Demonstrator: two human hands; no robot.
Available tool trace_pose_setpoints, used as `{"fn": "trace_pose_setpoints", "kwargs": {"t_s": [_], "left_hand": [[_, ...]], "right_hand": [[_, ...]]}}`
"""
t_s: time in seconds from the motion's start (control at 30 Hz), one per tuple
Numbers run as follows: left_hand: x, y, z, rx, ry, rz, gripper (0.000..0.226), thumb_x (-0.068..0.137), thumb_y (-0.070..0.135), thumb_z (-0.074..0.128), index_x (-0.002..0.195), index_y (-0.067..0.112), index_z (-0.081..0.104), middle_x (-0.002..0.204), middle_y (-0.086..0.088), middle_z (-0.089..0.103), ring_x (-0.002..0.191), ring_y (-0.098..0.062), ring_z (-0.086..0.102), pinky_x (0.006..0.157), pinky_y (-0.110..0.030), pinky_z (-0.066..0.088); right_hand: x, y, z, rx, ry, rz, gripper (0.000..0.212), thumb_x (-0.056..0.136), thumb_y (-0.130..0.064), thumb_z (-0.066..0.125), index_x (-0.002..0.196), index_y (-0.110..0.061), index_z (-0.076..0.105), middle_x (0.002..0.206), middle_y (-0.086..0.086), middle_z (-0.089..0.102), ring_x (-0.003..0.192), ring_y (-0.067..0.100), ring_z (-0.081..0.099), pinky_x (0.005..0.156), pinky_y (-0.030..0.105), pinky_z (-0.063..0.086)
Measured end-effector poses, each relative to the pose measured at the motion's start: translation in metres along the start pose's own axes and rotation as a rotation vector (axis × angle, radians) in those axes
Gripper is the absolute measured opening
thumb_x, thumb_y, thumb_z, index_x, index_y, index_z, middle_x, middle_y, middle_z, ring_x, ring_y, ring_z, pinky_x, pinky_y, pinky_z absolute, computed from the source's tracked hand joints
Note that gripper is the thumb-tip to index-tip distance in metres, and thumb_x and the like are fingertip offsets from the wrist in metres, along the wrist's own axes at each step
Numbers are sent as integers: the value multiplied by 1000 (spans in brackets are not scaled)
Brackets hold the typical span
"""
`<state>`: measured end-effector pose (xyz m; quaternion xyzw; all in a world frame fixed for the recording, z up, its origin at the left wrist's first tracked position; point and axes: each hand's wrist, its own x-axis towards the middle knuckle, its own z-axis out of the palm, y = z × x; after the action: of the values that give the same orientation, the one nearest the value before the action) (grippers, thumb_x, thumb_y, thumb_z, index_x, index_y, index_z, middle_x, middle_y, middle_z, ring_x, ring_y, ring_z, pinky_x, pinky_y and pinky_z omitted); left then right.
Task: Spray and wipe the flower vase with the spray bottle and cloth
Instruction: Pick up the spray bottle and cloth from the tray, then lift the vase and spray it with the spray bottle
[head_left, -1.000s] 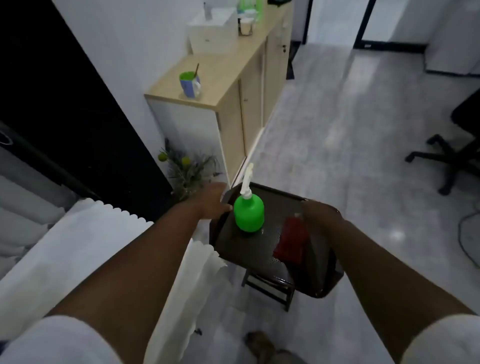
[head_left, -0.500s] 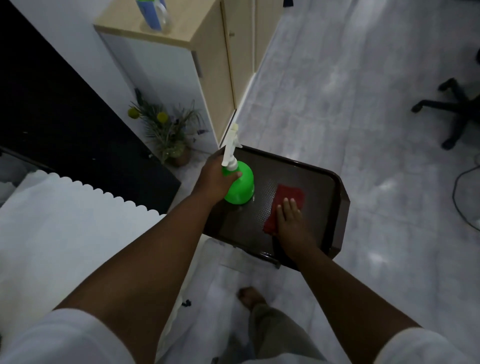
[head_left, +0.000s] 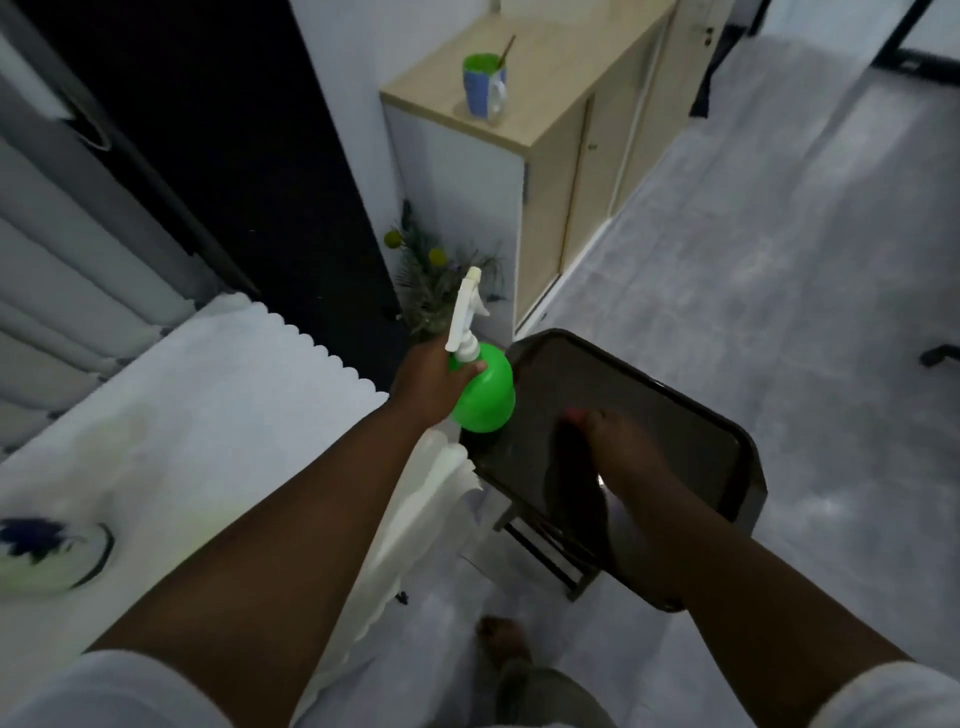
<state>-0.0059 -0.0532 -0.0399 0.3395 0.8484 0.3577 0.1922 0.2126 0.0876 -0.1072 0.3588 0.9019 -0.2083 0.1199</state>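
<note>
1. The left hand (head_left: 428, 382) is wrapped around the neck of the green spray bottle (head_left: 480, 389), holding it at the left edge of the dark tray (head_left: 675, 410)
2. The right hand (head_left: 618, 457) lies over the tray; only a red sliver of the cloth (head_left: 575, 414) shows at its fingertips, and whether it is gripping cannot be told
3. The flower vase (head_left: 434, 296) stands on the floor beside the wooden cabinet (head_left: 550, 156), beyond the bottle

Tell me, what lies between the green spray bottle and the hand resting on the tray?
Only bare tray. In the head view, nothing sits on the dark surface between the spray bottle, held by the left hand, and the right hand.
</note>
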Motion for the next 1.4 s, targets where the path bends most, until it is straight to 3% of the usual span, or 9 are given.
{"fn": "trace_pose_setpoints", "kwargs": {"t_s": [0.17,0.3,0.43,0.63,0.8,0.9,1.03,1.1,1.4], "left_hand": [[-49,-38,-83,8,172,-59,42,84,29,70,119,8,61,103,-15,70,96,-30,63,73,-29,41],[-118,-86,-152,28,302,-182,41,83,30,71,117,9,63,104,-13,72,98,-31,65,76,-31,45],[-202,-143,-207,89,419,-309,45,82,36,71,116,9,63,103,-16,72,96,-34,66,75,-33,46],[-320,-207,-253,123,572,-487,51,79,42,65,118,9,64,105,-14,73,96,-33,67,71,-27,40],[-387,-241,-269,155,655,-650,44,81,40,66,113,10,63,95,-14,73,88,-35,67,74,-37,49],[-407,-254,-267,145,675,-686,47,79,42,63,115,12,63,95,-12,74,88,-34,67,74,-37,51],[-415,-265,-257,123,669,-697,48,77,46,61,111,12,63,92,-11,74,86,-33,67,74,-38,51],[-416,-270,-254,122,685,-704,42,81,42,66,110,12,63,92,-11,74,86,-32,67,74,-37,51],[-430,-283,-244,-33,748,-719,54,68,49,71,111,17,68,96,-6,75,90,-26,68,75,-30,47]], "right_hand": [[15,-90,-31,126,-7,-193,25,97,-27,56,118,-17,66,106,1,66,90,16,66,72,26,48],[37,-173,-10,101,-93,-487,47,86,-29,71,122,-1,62,122,11,66,114,27,65,96,40,54],[24,-267,7,76,-109,-642,25,90,-31,54,97,-24,77,105,3,74,100,21,71,89,38,58],[6,-370,65,43,-216,-875,43,93,2,53,68,-29,35,119,-2,71,104,12,72,83,33,58],[-18,-409,103,-124,-163,-1013,38,100,-38,40,134,-30,55,123,-1,62,118,18,62,89,24,50],[-33,-396,120,-104,-375,-958,52,96,-69,24,122,-43,61,123,-22,66,112,0,64,66,1,44],[-29,-355,172,-360,56,-1147,21,97,-6,53,105,10,64,96,30,75,88,38,76,100,43,49],[-39,-345,177,-613,-23,-1088,42,82,-18,71,107,16,68,109,37,68,111,47,63,90,49,58],[-85,-382,170,-463,-55,-1032,103,91,-73,3,142,7,45,150,29,41,140,43,40,112,53,39]]}}
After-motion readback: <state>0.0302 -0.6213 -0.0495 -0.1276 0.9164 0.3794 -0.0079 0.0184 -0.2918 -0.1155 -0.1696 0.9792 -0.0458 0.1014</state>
